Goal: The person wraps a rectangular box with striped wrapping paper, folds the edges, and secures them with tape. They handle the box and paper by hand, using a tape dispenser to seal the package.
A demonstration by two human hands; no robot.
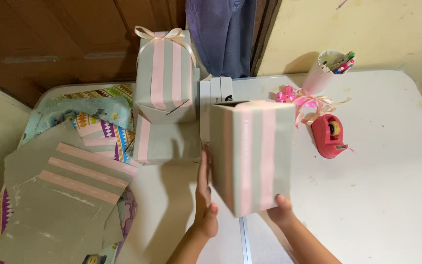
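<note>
I hold a box wrapped in grey paper with pink stripes (252, 156) up above the white table (391, 186). My left hand (205, 195) presses flat against the box's left side. My right hand (282, 210) supports its lower right corner, thumb on the front face. Behind it lie two more wrapped boxes in the same paper: one with a cream ribbon bow (166, 73) stacked on a flatter one (164, 142).
Sheets of grey-pink wrapping paper (69, 195) and patterned paper lie at the left. A red tape dispenser (329, 134), pink ribbon (304, 100) and a cup of pens (330, 66) sit at the right. A small white box (216, 90) stands behind the held box.
</note>
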